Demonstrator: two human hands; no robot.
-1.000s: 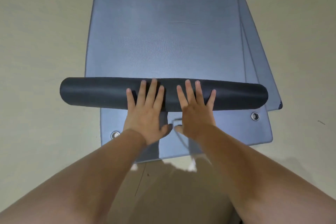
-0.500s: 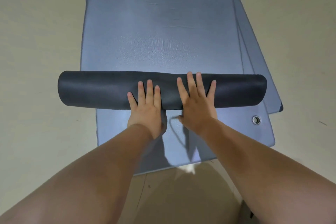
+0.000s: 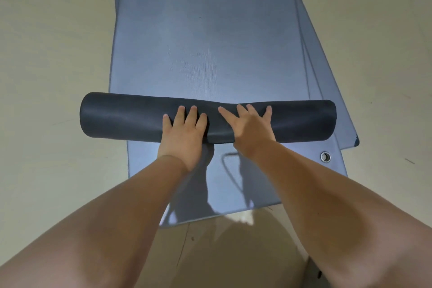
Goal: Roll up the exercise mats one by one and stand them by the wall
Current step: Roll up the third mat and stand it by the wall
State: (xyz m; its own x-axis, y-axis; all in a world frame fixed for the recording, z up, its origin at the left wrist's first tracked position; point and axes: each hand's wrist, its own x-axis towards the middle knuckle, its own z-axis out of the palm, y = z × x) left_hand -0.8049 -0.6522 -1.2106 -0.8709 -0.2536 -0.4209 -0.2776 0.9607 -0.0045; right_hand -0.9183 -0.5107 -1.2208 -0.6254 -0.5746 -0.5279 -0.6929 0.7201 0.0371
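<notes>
On floor, stack of blue mats lies flat, fanned at right. Top mat's near end is wound into dark roll across stack, dented mid-span. Best: spread hands wider, press evenly, roll straight so ends come flush. Arms outstretched: left hand, right hand palms-down at roll centre, grip apart, fingers straight. Bare grommet near right.

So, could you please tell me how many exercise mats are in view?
3: one half-rolled mat under the left hand and right hand, one flat mat beneath it with an eyelet, one skewed mat poking out right. More may be hidden in the stack.
</notes>
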